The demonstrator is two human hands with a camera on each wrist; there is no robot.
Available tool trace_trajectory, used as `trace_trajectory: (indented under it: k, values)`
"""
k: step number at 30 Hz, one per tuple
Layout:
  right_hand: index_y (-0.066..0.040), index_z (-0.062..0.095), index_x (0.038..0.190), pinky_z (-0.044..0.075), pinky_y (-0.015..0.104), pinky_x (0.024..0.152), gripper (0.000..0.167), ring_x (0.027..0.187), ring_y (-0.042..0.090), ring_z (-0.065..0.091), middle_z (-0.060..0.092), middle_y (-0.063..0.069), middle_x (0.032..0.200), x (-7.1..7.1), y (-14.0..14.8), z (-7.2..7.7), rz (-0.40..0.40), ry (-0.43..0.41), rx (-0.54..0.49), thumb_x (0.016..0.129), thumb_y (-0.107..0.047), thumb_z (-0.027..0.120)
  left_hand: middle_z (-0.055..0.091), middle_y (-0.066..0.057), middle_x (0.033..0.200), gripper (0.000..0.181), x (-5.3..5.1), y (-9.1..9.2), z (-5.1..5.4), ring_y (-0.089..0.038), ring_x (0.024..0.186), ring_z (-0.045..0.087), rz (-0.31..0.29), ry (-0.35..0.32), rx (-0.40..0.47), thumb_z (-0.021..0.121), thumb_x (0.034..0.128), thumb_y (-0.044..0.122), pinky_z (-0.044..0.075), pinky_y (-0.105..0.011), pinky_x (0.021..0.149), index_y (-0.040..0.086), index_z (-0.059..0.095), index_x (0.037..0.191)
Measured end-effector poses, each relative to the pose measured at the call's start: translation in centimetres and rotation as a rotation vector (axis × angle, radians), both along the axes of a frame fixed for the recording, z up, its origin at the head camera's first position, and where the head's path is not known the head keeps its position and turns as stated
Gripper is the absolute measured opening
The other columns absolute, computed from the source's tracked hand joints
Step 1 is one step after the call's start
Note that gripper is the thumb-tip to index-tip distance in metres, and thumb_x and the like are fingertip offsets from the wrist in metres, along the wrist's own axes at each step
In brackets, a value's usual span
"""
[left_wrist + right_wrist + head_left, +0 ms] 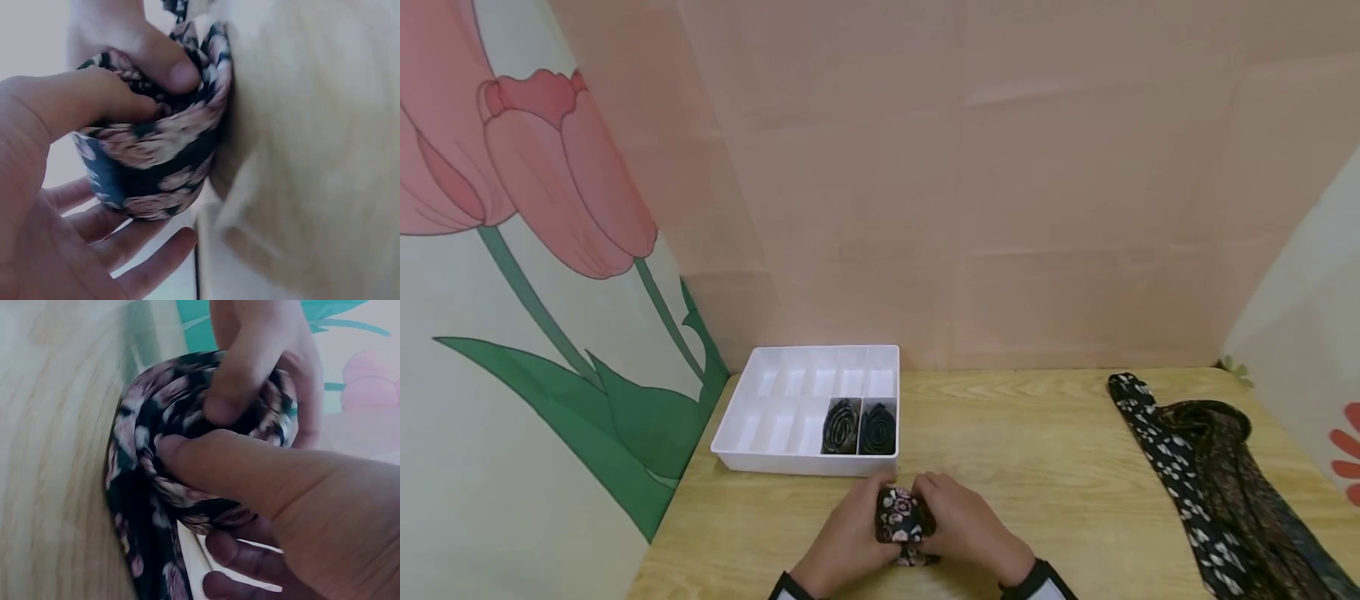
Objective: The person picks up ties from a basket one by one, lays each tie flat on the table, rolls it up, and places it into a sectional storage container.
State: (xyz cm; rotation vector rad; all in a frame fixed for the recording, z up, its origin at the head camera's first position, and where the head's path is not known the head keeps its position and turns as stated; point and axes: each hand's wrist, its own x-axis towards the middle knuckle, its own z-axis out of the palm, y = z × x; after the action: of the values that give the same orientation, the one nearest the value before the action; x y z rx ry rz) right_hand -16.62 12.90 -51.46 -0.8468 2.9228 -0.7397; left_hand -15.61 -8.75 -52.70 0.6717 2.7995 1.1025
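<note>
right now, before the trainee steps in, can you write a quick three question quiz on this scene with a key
1. True or false: the left hand and the right hand both hold the floral roll.
2. How many compartments of the white tray hold dark rolls? A) one B) two C) five
3. Fill the gap: in the head view, the long fabric strips lie on the ____ side of the table.

Key: 1. True; 2. B; 3. right
</note>
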Motion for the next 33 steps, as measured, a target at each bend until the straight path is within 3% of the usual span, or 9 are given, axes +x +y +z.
trace_trajectory:
  k: [4, 9, 14, 19, 23, 27, 29, 33]
  values:
    - [-0.016, 0.063, 0.11, 0.057, 0.035, 0.079, 0.059, 0.095, 0.012, 0.059, 0.062, -0.007, 0.106, -0.1, 0.2, -0.2, 0.016, 0.019, 0.037, 0.069, -0.039, 0.099, 0.063, -0.001, 0.134, 0.072, 0.1, 0.2, -0.5, -0.012, 0.121, 0.061, -0.042, 0.016, 0.036, 0.091, 0.0762, 0.017, 0.054, -0.038, 0.108, 0.013, 0.056, 0.14]
    - [-0.018, 0.065, 0.122, 0.057, 0.033, 0.085, 0.064, 0.101, 0.008, 0.056, 0.056, -0.009, 0.113, -0.1, 0.0, 0.5, 0.069, -0.048, -0.023, 0.072, -0.044, 0.096, 0.067, 0.003, 0.124, 0.055, 0.0, 0.0, -0.4, -0.008, 0.114, 0.061, -0.06, 0.085, -0.009, 0.091, 0.0796, 0.026, 0.056, -0.034, 0.101, 0.019, 0.064, 0.127]
    - [-0.017, 0.064, 0.116, 0.055, 0.031, 0.083, 0.06, 0.097, 0.009, 0.053, 0.057, -0.01, 0.108, -0.2, 0.1, 0.2, 0.06, -0.074, -0.009, 0.07, -0.037, 0.098, 0.066, -0.001, 0.131, 0.068, 0.2, 0.0, 0.3, -0.015, 0.118, 0.062, -0.02, 0.108, -0.071, 0.092, 0.0768, 0.028, 0.057, -0.038, 0.101, 0.016, 0.062, 0.137]
    - [-0.013, 0.064, 0.118, 0.059, 0.039, 0.091, 0.067, 0.102, 0.015, 0.058, 0.062, -0.005, 0.112, -0.3, 0.5, -0.5, 0.052, -0.08, 0.059, 0.068, -0.039, 0.099, 0.061, -0.003, 0.142, 0.078, 0.4, 0.3, -0.2, -0.017, 0.127, 0.06, -0.037, 0.072, -0.064, 0.088, 0.0757, 0.013, 0.054, -0.041, 0.109, 0.016, 0.055, 0.146]
    - [-0.015, 0.063, 0.124, 0.059, 0.038, 0.091, 0.07, 0.105, 0.014, 0.06, 0.062, -0.005, 0.118, -0.2, 0.3, -0.2, 0.081, -0.085, 0.005, 0.072, -0.048, 0.096, 0.062, -0.001, 0.14, 0.068, 0.3, 0.3, -0.8, -0.016, 0.128, 0.06, -0.064, 0.111, -0.086, 0.088, 0.0821, 0.016, 0.054, -0.039, 0.11, 0.018, 0.058, 0.144]
    - [-0.018, 0.062, 0.124, 0.059, 0.034, 0.09, 0.064, 0.106, 0.008, 0.062, 0.062, -0.008, 0.12, 0.0, 0.1, 0.1, 0.094, -0.093, -0.081, 0.078, -0.05, 0.092, 0.064, 0.0, 0.135, 0.063, 0.2, 0.2, -0.6, -0.015, 0.125, 0.059, -0.079, 0.169, -0.119, 0.09, 0.0831, 0.023, 0.054, -0.035, 0.108, 0.016, 0.062, 0.139]
    - [-0.018, 0.063, 0.118, 0.058, 0.031, 0.087, 0.056, 0.101, 0.005, 0.061, 0.063, -0.009, 0.114, -0.1, 0.1, 0.0, 0.096, -0.097, -0.103, 0.078, -0.042, 0.093, 0.062, -0.002, 0.136, 0.067, 0.3, 0.1, -0.3, -0.015, 0.125, 0.058, -0.076, 0.138, -0.097, 0.091, 0.0803, 0.022, 0.054, -0.035, 0.107, 0.014, 0.061, 0.14]
    - [-0.016, 0.063, 0.11, 0.057, 0.031, 0.085, 0.051, 0.095, 0.003, 0.057, 0.06, -0.01, 0.105, -0.3, 0.2, -0.6, 0.107, -0.12, -0.099, 0.074, -0.028, 0.097, 0.054, -0.005, 0.146, 0.079, 0.4, -0.6, 0.4, -0.018, 0.13, 0.055, -0.059, -0.056, -0.022, 0.086, 0.0864, 0.043, 0.054, -0.036, 0.107, 0.012, 0.052, 0.15]
